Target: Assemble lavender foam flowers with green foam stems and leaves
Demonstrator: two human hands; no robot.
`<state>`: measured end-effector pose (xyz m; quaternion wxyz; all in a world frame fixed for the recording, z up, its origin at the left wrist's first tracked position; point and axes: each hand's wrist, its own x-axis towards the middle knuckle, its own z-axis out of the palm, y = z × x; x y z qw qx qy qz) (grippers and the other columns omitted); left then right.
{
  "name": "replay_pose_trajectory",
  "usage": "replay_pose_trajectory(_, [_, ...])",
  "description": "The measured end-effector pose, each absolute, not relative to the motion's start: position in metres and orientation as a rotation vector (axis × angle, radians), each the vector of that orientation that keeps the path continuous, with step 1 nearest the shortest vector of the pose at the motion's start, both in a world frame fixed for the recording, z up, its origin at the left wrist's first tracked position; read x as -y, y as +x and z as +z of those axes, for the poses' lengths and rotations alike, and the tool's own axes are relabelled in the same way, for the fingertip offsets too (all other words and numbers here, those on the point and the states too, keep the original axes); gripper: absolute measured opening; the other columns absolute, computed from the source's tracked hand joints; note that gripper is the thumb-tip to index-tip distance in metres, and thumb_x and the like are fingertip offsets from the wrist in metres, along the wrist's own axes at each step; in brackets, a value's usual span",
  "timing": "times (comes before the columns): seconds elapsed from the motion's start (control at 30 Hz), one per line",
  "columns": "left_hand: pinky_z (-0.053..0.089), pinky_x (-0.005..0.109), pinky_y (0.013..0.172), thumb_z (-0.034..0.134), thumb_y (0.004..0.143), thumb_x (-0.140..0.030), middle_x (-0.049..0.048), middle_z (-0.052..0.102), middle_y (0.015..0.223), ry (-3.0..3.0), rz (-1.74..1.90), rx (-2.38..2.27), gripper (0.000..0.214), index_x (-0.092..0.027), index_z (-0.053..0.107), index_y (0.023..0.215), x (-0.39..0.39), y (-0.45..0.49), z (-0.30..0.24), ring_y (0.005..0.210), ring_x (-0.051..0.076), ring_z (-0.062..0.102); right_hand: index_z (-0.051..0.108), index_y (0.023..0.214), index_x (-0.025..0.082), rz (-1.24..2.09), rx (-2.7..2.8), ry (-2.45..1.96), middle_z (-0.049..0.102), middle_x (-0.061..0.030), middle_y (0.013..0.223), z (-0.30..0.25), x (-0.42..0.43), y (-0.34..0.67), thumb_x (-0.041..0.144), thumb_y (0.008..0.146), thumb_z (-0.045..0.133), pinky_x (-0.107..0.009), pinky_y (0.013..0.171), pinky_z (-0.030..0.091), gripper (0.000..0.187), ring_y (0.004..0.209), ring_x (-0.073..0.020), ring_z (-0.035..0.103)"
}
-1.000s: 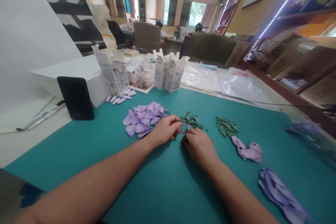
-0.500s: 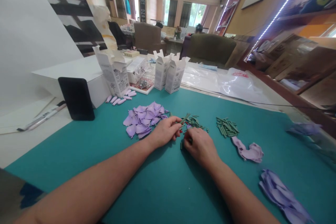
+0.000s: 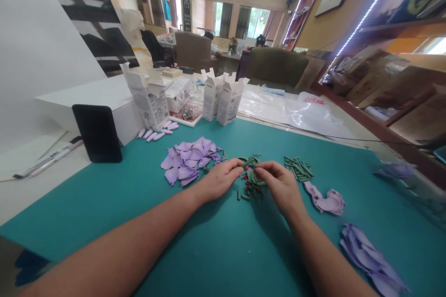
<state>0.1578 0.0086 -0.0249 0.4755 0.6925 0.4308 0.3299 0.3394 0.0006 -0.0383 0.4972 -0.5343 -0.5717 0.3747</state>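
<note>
My left hand (image 3: 221,179) and my right hand (image 3: 281,186) meet over a small heap of green and red pieces (image 3: 251,184) on the teal mat (image 3: 223,241). Both pinch a small green piece (image 3: 249,163) held between their fingertips, just above the heap. A pile of purple petals (image 3: 188,159) lies left of my left hand. A bundle of short green sticks (image 3: 298,168) lies just beyond my right hand.
More purple petal pieces lie at the right (image 3: 327,200) and at the near right (image 3: 371,260). A black phone (image 3: 97,133) leans against a white box. Open white cartons (image 3: 223,97) and small pink pieces (image 3: 156,132) stand at the mat's far edge. Clear plastic bags (image 3: 296,109) lie beyond.
My right hand has lifted off the heap and turned, bringing its fingertips up to my left hand's. The small green piece now sits between both hands.
</note>
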Motion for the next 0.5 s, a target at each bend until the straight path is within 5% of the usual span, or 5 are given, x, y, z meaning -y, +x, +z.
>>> replay_pose_trajectory(0.2, [0.042,0.025,0.075,0.043,0.088,-0.033,0.001,0.063,0.082,1.843,0.755,-1.04,0.025,-0.017,0.062,0.088,-0.0097,0.1567,-0.0241,0.082,0.016,0.055,0.068,0.068,0.018,1.108,1.119,-1.167,0.066,-0.0018,0.063,-0.0345,-0.0015,0.3384,0.045,0.059,0.08,-0.027,0.06,0.047,0.031,0.06,-0.015,0.058])
replay_pose_trajectory(0.5, [0.041,0.026,0.078,0.044,0.088,-0.032,0.0014,0.066,0.086,1.923,0.69,-1.109,0.027,-0.017,0.065,0.093,-0.0066,0.1581,-0.0229,0.079,0.017,0.057,0.066,0.067,0.019,1.124,1.122,-1.155,0.065,-0.0007,0.06,-0.0374,-0.0009,0.3355,0.046,0.062,0.079,-0.026,0.06,0.046,0.031,0.059,-0.0142,0.058])
